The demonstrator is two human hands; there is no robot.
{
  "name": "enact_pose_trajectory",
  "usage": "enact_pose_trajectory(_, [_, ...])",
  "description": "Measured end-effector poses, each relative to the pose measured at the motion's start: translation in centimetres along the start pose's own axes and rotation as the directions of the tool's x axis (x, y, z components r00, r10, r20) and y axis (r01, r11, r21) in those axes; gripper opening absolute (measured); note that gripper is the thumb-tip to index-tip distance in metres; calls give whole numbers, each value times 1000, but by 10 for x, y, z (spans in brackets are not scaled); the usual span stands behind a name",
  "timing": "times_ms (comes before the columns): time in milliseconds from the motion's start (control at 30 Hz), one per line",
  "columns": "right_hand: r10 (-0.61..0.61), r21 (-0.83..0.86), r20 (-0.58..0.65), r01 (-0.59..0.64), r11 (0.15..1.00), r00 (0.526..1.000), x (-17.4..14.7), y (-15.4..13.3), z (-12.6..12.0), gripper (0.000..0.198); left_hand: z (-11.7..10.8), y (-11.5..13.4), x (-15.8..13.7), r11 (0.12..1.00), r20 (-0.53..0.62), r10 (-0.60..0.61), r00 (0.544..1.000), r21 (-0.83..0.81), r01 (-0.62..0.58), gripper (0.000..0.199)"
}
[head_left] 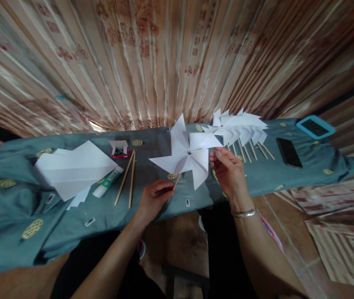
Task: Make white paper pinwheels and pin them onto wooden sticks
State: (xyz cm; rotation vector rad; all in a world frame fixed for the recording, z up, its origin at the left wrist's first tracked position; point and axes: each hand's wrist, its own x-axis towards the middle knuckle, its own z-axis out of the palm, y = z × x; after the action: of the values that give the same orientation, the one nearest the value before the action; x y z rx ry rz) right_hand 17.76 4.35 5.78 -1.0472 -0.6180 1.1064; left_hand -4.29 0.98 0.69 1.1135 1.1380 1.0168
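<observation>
A white paper pinwheel (181, 160) with a dark pin at its centre is held up over the cloth-covered table. My left hand (154, 200) is closed around its thin wooden stick (177, 181), below the blades. At the pinwheel's right side, the bent fingers of my right hand (229, 171) meet the edge of a blade, thumb and forefinger close together. Behind that hand lies a row of several finished paper pinwheels (242, 128), overlapping, their sticks pointing toward me.
To the left lie a stack of white paper sheets (77, 168), a green-and-white glue stick (107, 182), two loose wooden sticks (132, 182) and a small red box of pins (119, 150). A black phone (289, 152) and a blue-framed device (316, 126) rest at right. A curtain (170, 62) hangs behind.
</observation>
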Motion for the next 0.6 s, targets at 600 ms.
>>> enact_pose_trajectory(600, [25,18,-36,-24,1000,999,17,-6,-13,29,-1,-1,-1,1000,62,-17,998,26,16,17])
